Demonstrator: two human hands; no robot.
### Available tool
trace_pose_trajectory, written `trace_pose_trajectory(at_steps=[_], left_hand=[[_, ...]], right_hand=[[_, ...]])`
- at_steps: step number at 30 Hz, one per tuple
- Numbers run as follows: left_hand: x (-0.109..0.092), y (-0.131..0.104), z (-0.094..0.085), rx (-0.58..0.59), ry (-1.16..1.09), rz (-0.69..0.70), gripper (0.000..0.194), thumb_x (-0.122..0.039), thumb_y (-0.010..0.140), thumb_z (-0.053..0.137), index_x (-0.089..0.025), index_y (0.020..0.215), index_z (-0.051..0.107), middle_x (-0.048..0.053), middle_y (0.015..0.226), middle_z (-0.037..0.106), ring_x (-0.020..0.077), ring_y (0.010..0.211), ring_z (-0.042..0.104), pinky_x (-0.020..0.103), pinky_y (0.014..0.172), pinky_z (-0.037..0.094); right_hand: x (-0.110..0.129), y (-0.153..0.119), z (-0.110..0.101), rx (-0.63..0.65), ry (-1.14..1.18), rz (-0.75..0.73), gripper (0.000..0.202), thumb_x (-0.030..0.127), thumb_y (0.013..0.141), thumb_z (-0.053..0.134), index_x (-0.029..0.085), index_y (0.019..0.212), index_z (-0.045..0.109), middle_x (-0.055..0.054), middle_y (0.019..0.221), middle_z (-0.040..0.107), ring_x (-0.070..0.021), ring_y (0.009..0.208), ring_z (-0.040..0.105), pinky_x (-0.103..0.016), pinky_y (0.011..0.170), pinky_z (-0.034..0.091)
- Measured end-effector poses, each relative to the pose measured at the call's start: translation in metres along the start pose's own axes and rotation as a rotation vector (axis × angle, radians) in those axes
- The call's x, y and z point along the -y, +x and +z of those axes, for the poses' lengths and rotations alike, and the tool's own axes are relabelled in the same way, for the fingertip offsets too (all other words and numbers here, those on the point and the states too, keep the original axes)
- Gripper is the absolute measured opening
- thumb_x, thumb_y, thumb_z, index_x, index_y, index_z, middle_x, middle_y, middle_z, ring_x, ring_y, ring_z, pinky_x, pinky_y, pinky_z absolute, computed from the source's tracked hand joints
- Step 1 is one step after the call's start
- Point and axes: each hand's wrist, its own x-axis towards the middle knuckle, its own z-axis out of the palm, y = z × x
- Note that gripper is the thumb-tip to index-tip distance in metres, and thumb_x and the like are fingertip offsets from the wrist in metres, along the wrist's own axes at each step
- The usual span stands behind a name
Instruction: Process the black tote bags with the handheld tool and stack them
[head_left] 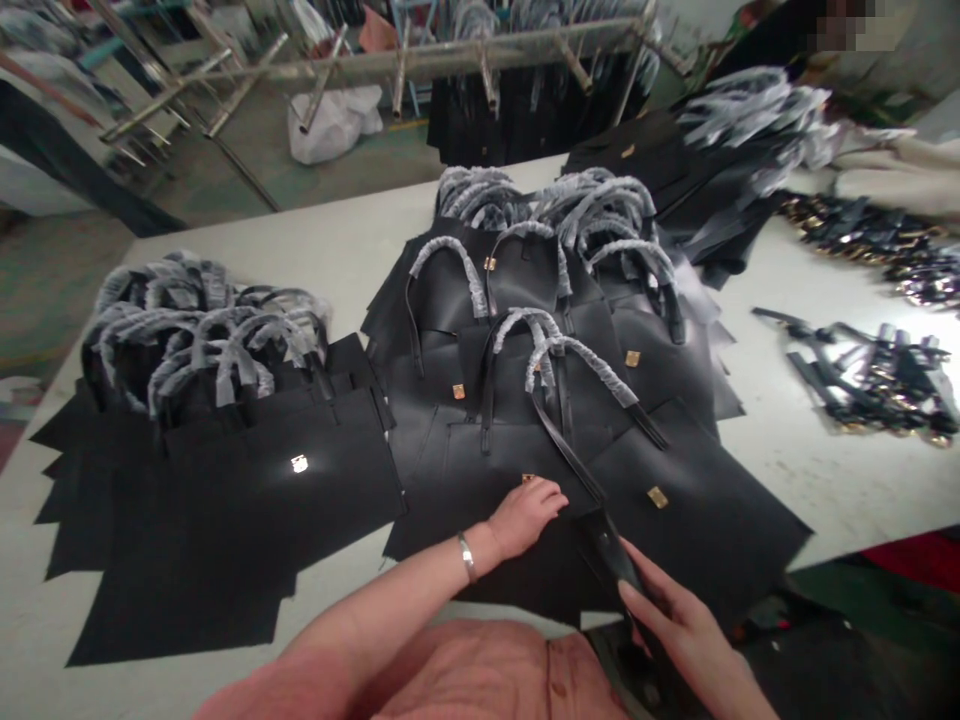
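My left hand (527,517), with a silver bracelet at the wrist, rests over a black leather bag panel (480,470), beside a small gold metal plate. Its fingers are curled together; anything between them is hidden. My right hand (675,625) is closed around a dark black strap (611,555) that hangs over the table's front edge against my body. The strap's upper end lies by the foot of a bag handle (581,365) wrapped in clear plastic. Another panel with a gold plate (658,497) lies to the right of my hands.
A second stack of black panels (217,510) with wrapped handles lies at the left on the pale table (337,620). Black straps with gold hardware (885,385) are heaped at the right. Behind the table stands a metal rack (450,62) with hanging bags.
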Motion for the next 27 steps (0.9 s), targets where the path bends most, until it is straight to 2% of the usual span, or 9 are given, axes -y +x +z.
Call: trace_pose_trajectory(at_steps=[4,7,10,13,15,17,19,22,27], left_hand=[[0.02,0.023,-0.01,0.177,-0.023,0.062,0.009,-0.025,0.091,0.065,-0.018,0.097,0.067,0.006,0.103,0.06,0.0187,0.095,0.055,0.028,0.08,0.049],[0.026,0.038,-0.013,0.219,-0.077,0.085,0.013,-0.026,0.086,0.072,-0.019,0.077,0.067,0.002,0.087,0.059,0.0155,0.085,0.056,0.023,0.076,0.048],[0.022,0.039,-0.015,0.146,-0.078,-0.017,0.019,-0.026,0.095,0.06,-0.017,0.08,0.066,0.003,0.087,0.058,0.0156,0.086,0.056,0.025,0.079,0.048],[0.008,0.018,-0.011,-0.108,-0.062,-0.249,0.035,-0.024,0.104,0.034,-0.014,0.09,0.064,0.009,0.096,0.059,0.0176,0.091,0.057,0.03,0.082,0.049],[-0.004,-0.003,0.0,-0.139,-0.117,-0.127,0.033,-0.025,0.103,0.035,-0.016,0.092,0.064,0.009,0.096,0.063,0.0175,0.092,0.059,0.031,0.085,0.05],[-0.016,-0.023,0.014,0.011,-0.182,0.193,0.025,-0.025,0.101,0.041,-0.017,0.102,0.065,0.009,0.104,0.067,0.0178,0.103,0.061,0.031,0.093,0.049],[-0.024,-0.036,0.028,0.136,-0.19,0.367,0.028,-0.023,0.101,0.039,-0.016,0.118,0.061,0.009,0.119,0.067,0.0181,0.121,0.056,0.032,0.105,0.044],[-0.028,-0.042,0.041,0.169,-0.163,0.331,0.035,-0.022,0.103,0.035,-0.013,0.131,0.053,0.009,0.13,0.062,0.0179,0.133,0.047,0.032,0.113,0.037],[-0.027,-0.042,0.042,0.193,-0.121,0.316,0.034,-0.022,0.1,0.041,-0.012,0.129,0.056,0.01,0.128,0.064,0.0187,0.128,0.052,0.031,0.111,0.04]], right_hand=[[0.001,-0.002,0.004,0.131,0.061,0.067,0.07,0.056,0.077,0.065,0.025,0.14,0.057,-0.003,0.101,0.077,-0.0232,0.067,0.068,-0.032,0.056,0.056],[0.002,0.0,0.008,0.186,0.088,0.094,0.075,0.055,0.079,0.063,0.021,0.145,0.051,-0.001,0.087,0.075,-0.0191,0.056,0.06,-0.031,0.052,0.05],[0.002,0.002,0.009,0.192,0.097,0.103,0.075,0.054,0.08,0.062,0.02,0.146,0.049,0.002,0.069,0.067,-0.0188,0.053,0.056,-0.031,0.053,0.047],[0.004,0.003,0.006,0.203,0.101,0.111,0.076,0.054,0.078,0.063,0.021,0.145,0.05,0.002,0.067,0.066,-0.0192,0.053,0.056,-0.032,0.053,0.047],[0.005,0.003,0.003,0.211,0.093,0.106,0.074,0.053,0.079,0.063,0.021,0.145,0.051,0.001,0.07,0.068,-0.0193,0.054,0.057,-0.032,0.054,0.048],[0.006,0.005,0.003,0.223,0.068,0.087,0.072,0.052,0.08,0.063,0.021,0.144,0.052,0.001,0.072,0.07,-0.0193,0.055,0.058,-0.032,0.054,0.049],[0.007,0.01,0.005,0.228,0.042,0.052,0.068,0.05,0.081,0.063,0.022,0.143,0.054,0.0,0.075,0.072,-0.019,0.054,0.058,-0.032,0.053,0.049],[0.012,0.021,0.014,0.217,0.028,0.003,0.066,0.049,0.082,0.063,0.022,0.142,0.055,0.0,0.08,0.074,-0.019,0.053,0.06,-0.032,0.053,0.051],[0.023,0.036,0.026,0.237,-0.001,-0.046,0.067,0.049,0.086,0.061,0.022,0.146,0.049,-0.001,0.089,0.076,-0.0181,0.054,0.063,-0.032,0.056,0.054]])
